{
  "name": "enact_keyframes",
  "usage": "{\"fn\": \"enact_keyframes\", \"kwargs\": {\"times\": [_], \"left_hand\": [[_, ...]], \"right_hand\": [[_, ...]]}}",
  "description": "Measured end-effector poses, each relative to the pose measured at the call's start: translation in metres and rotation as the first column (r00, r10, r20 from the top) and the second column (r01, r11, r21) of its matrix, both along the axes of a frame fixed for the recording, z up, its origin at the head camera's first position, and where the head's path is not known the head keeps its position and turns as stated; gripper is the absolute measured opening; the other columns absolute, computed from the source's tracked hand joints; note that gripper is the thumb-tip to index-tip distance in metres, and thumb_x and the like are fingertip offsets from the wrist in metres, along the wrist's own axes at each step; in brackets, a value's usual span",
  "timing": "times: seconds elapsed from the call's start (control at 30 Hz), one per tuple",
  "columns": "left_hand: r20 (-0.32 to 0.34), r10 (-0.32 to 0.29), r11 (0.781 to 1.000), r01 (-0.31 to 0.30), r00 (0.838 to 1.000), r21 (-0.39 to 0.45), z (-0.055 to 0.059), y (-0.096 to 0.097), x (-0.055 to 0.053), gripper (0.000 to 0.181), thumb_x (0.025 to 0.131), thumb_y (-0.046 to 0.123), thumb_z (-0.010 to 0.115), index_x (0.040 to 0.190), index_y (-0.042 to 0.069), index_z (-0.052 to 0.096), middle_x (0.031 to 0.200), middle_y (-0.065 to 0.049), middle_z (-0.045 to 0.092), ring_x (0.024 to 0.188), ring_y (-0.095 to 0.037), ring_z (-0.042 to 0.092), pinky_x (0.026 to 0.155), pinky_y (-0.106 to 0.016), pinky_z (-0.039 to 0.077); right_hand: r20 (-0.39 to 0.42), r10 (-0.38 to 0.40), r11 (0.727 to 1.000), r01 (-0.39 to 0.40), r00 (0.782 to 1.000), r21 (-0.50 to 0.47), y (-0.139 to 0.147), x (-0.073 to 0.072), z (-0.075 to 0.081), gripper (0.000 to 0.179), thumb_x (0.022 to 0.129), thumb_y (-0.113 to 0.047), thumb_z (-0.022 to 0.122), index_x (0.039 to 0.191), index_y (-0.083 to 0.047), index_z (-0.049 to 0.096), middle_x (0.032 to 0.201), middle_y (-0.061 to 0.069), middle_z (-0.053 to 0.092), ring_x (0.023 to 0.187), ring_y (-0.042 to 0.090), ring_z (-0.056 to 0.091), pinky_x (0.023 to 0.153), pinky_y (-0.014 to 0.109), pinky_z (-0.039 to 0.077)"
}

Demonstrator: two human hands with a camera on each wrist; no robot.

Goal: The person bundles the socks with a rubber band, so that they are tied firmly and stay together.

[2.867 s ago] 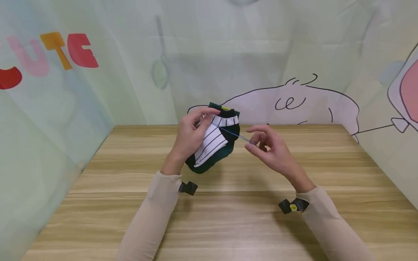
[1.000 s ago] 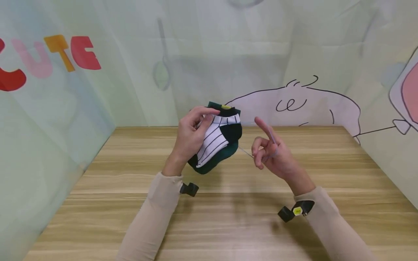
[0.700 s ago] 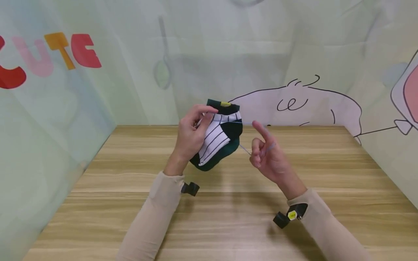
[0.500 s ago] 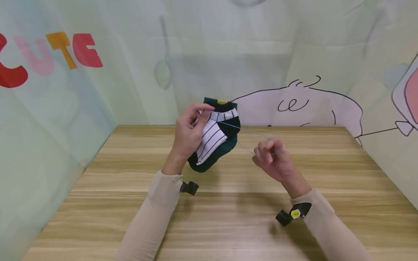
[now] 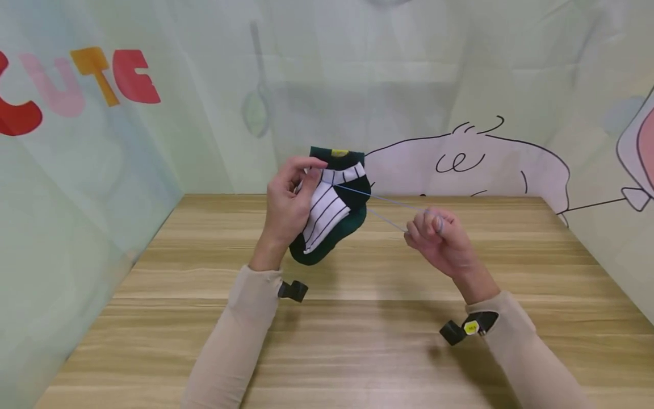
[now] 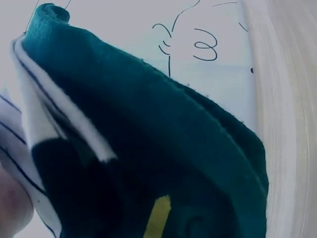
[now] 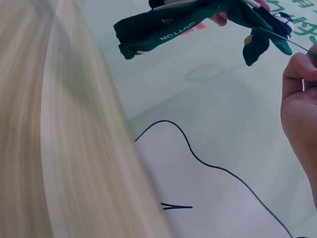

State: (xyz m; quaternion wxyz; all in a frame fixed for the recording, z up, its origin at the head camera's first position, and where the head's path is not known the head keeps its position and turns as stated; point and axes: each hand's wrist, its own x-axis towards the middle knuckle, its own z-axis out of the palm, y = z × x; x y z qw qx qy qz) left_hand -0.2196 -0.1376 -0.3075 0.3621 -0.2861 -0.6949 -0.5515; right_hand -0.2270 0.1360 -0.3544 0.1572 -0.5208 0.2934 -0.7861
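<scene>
My left hand [image 5: 288, 204] pinches a bundle of socks above the table, thumb in front. Foremost is a white sock [image 5: 324, 210] with black stripes and a black heel. Behind it shows a dark green sock [image 5: 352, 224], which fills much of the left wrist view; its lettered side [image 7: 168, 32] appears in the right wrist view. A thin blue elastic band [image 5: 393, 201] stretches from the bundle in two strands to my right hand [image 5: 441, 241]. The right fingers are curled round that band. How it passes behind the socks is hidden.
A wood-grain table [image 5: 337, 341] lies below both hands. Behind it hangs a printed backdrop [image 5: 357, 108] with a line drawing, and coloured letters appear on its left part. Black wrist cameras, one of them the right camera [image 5: 452, 332], stick out from the sleeves.
The right hand first pinched the band, then had its index finger raised with the band looped over the hand. Those fingers are now curled, and the strands are taut. The socks have shifted slightly left.
</scene>
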Motion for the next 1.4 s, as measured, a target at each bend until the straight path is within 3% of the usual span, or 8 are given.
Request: {"fn": "enact_keyframes", "kwargs": {"times": [0.17, 0.3, 0.47, 0.73, 1.03, 1.13, 1.27, 1.4], "left_hand": [[-0.013, -0.004, 1.0, 0.003, 1.0, -0.029, -0.001, 0.003, -0.001, 0.013, 0.101, 0.006, 0.058, 0.111, 0.002, 0.066, 0.097, -0.012, 0.061, 0.063, -0.017, 0.046, 0.052, -0.025, 0.038], [-0.047, -0.012, 0.998, 0.01, 0.999, -0.056, -0.005, 0.007, -0.003, 0.012, 0.1, 0.003, 0.058, 0.109, 0.001, 0.066, 0.101, -0.013, 0.064, 0.067, -0.018, 0.046, 0.055, -0.026, 0.037], [-0.151, -0.059, 0.996, 0.049, 0.987, -0.069, -0.004, 0.012, -0.004, 0.012, 0.097, -0.006, 0.058, 0.104, -0.002, 0.066, 0.1, -0.016, 0.064, 0.077, -0.02, 0.05, 0.063, -0.025, 0.039], [-0.213, -0.067, 0.996, 0.052, 0.975, -0.076, -0.002, 0.015, -0.002, 0.012, 0.094, -0.01, 0.059, 0.102, -0.003, 0.066, 0.1, -0.019, 0.062, 0.085, -0.022, 0.053, 0.069, -0.024, 0.044], [-0.211, -0.152, 0.979, 0.117, 0.966, -0.169, -0.007, 0.033, 0.001, 0.013, 0.092, -0.01, 0.063, 0.1, -0.002, 0.069, 0.1, -0.015, 0.064, 0.092, -0.024, 0.056, 0.075, -0.027, 0.045], [-0.197, -0.169, 0.975, 0.134, 0.966, -0.178, -0.009, 0.037, 0.002, 0.015, 0.091, -0.011, 0.064, 0.1, -0.001, 0.069, 0.1, -0.014, 0.064, 0.092, -0.023, 0.056, 0.074, -0.027, 0.045], [-0.176, -0.17, 0.973, 0.136, 0.97, -0.187, -0.013, 0.039, 0.002, 0.015, 0.091, -0.01, 0.064, 0.1, 0.001, 0.069, 0.101, -0.014, 0.064, 0.092, -0.023, 0.056, 0.076, -0.028, 0.047], [-0.156, -0.184, 0.968, 0.152, 0.97, -0.201, -0.017, 0.038, 0.001, 0.016, 0.091, -0.01, 0.064, 0.102, 0.001, 0.068, 0.101, -0.014, 0.064, 0.092, -0.023, 0.057, 0.079, -0.029, 0.049]], "right_hand": [[0.005, 0.115, 0.992, -0.115, 0.993, -0.049, 0.001, -0.002, -0.003, 0.04, 0.105, -0.029, 0.051, 0.075, -0.003, 0.046, 0.061, -0.001, 0.028, 0.055, 0.013, 0.024, 0.055, 0.027, 0.016], [0.134, 0.28, 0.943, -0.246, 0.951, -0.222, -0.003, -0.001, -0.001, 0.048, 0.106, -0.04, 0.042, 0.113, -0.001, 0.067, 0.061, 0.003, 0.048, 0.057, 0.013, 0.041, 0.055, 0.022, 0.029], [0.4, 0.312, 0.916, -0.161, 0.862, -0.368, -0.007, 0.008, 0.006, 0.054, 0.104, -0.044, 0.044, 0.137, -0.004, 0.059, 0.084, 0.014, 0.07, 0.069, 0.021, 0.063, 0.063, 0.027, 0.049], [0.558, 0.235, 0.931, -0.019, 0.796, -0.365, -0.01, 0.018, 0.011, 0.06, 0.102, -0.048, 0.039, 0.133, -0.001, 0.059, 0.091, 0.014, 0.067, 0.071, 0.022, 0.068, 0.059, 0.026, 0.052], [0.869, -0.019, 0.93, 0.327, 0.495, -0.167, -0.011, 0.031, 0.035, 0.043, 0.098, -0.039, 0.054, 0.123, -0.004, 0.061, 0.107, 0.011, 0.073, 0.086, 0.02, 0.073, 0.06, 0.027, 0.055], [0.892, -0.108, 0.925, 0.373, 0.438, -0.072, -0.011, 0.033, 0.038, 0.044, 0.098, -0.042, 0.054, 0.126, -0.009, 0.06, 0.121, 0.005, 0.069, 0.1, 0.02, 0.071, 0.065, 0.029, 0.057], [0.849, -0.276, 0.919, 0.383, 0.45, 0.096, -0.013, 0.032, 0.035, 0.056, 0.098, -0.052, 0.048, 0.142, -0.017, 0.046, 0.144, -0.001, 0.052, 0.125, 0.018, 0.057, 0.077, 0.03, 0.056], [0.694, -0.465, 0.878, 0.388, 0.549, 0.281, -0.016, 0.028, 0.029, 0.067, 0.098, -0.06, 0.038, 0.153, -0.021, 0.032, 0.157, 0.0, 0.036, 0.141, 0.021, 0.039, 0.087, 0.032, 0.054]]}}
